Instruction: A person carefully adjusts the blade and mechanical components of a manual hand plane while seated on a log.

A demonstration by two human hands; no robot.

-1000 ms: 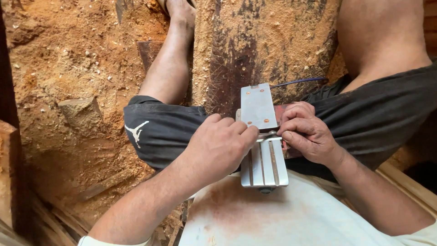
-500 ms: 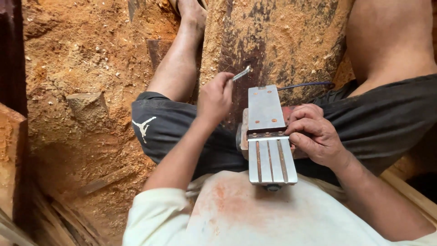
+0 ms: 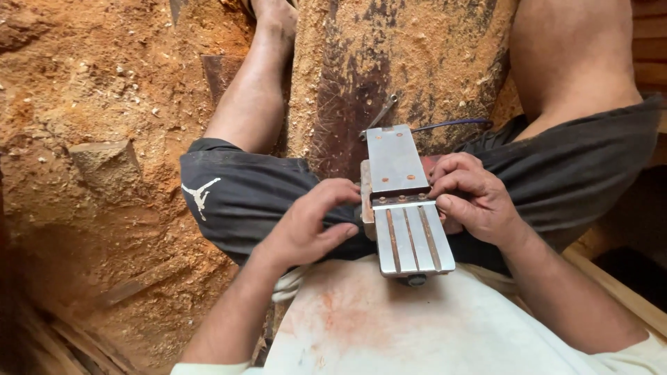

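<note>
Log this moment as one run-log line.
left hand: touching metal planer base, left edge | right hand: gripping its right side | small metal tool: on sawdust-covered timber beyond it

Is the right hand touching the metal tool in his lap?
Touching. The head view shows the right hand with its fingers curled over the right edge of the metal tool, at the step between its flat plate and the ribbed part.

2 hands (image 3: 309, 226) (image 3: 476, 198), 1 metal planer (image 3: 403, 198), 1 wrench (image 3: 379, 114), 1 blue cord (image 3: 451, 123), 1 wood block (image 3: 108, 167).
</note>
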